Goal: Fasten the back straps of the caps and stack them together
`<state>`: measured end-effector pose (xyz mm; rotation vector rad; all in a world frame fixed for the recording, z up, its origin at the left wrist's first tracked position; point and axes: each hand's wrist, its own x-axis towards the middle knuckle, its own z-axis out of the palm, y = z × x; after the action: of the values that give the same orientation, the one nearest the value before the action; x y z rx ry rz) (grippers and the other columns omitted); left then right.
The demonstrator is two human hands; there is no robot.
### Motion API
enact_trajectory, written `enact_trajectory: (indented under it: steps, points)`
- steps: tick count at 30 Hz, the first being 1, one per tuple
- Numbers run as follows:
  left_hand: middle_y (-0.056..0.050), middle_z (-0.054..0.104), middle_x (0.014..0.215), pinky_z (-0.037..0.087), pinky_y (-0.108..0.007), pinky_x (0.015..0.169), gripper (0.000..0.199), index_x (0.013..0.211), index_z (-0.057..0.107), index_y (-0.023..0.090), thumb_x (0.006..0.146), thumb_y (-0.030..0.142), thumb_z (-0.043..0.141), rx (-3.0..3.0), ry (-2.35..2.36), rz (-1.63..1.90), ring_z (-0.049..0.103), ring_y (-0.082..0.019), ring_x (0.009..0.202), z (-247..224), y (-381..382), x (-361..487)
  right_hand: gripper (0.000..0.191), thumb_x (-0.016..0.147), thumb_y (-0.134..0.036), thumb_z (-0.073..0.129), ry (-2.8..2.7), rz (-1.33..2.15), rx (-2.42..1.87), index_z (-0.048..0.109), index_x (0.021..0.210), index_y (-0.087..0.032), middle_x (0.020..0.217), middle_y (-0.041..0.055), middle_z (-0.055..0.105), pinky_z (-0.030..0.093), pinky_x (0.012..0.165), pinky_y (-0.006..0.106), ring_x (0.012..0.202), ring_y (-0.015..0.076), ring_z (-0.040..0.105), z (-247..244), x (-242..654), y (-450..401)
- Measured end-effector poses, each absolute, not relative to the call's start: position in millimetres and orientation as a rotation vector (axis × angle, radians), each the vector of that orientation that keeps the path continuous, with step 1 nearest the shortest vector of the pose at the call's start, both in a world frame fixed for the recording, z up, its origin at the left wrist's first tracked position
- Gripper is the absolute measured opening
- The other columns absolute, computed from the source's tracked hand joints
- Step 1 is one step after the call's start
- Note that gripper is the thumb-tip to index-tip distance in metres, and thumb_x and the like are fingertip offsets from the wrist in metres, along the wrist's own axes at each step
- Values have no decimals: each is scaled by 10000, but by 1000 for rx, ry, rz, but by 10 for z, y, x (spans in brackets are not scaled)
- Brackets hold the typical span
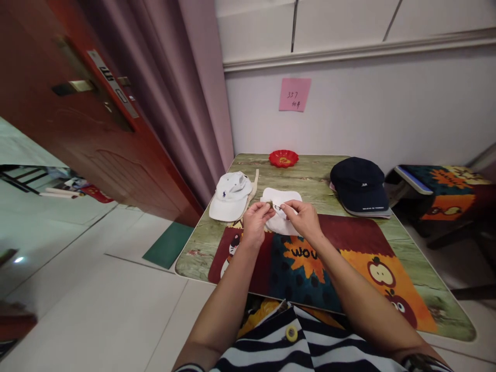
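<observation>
A white cap (281,196) lies on the table in front of me, partly hidden by my hands. My left hand (256,219) is closed in a pinch at the cap's left side, with a small dark piece at the fingertips, too small to name. Thumb and finger of my right hand (304,217) pinch a white bit at the cap's middle, just beside the left fingertips. Small dark marks show between the two hands. To the left sits another white cap (231,188) with a small dark logo and a beige strap (256,182) beside it.
A navy cap (358,181) rests on the table's right side, on top of other headwear. At the back stands a red scalloped dish (283,158). A colourful mat (271,268) covers the green wood-patterned table (197,248). A stool (449,178) is on the right; a door (127,170) is on the left.
</observation>
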<state>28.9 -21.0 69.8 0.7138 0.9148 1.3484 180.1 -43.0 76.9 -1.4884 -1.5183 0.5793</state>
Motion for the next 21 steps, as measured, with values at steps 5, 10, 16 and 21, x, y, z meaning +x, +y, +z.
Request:
enact_trajectory:
  steps: [5, 10, 16, 21]
  points:
    - [-1, 668, 754, 572, -340, 839, 328, 762, 612, 148, 618, 301, 865, 699, 896, 1346, 670, -118, 713, 709, -212, 297, 317, 865, -484, 584, -1492, 576, -1460, 764, 830, -225, 646, 18, 716, 445, 635, 279, 633, 201, 644, 760, 1794, -447]
    - [-2, 674, 757, 577, -332, 825, 316, 767, 617, 143, 616, 272, 863, 680, 874, 1360, 675, -119, 707, 699, -223, 291, 311, 869, -470, 585, -1475, 538, -1489, 777, 857, -225, 731, 32, 753, 432, 631, 283, 668, 208, 664, 735, 1744, -476]
    - [12, 654, 721, 576, -341, 843, 313, 785, 615, 146, 633, 275, 857, 683, 883, 1366, 666, -109, 694, 655, -228, 290, 317, 888, -469, 570, -1536, 494, -1495, 786, 897, -238, 785, 30, 771, 416, 633, 277, 682, 202, 668, 689, 1706, -516]
    - [15, 666, 741, 580, -331, 813, 353, 826, 631, 153, 630, 321, 871, 740, 892, 1373, 668, -108, 675, 662, -258, 270, 302, 907, -445, 556, -1717, 428, -1502, 788, 912, -252, 822, 29, 775, 383, 625, 272, 664, 190, 649, 737, 1771, -502]
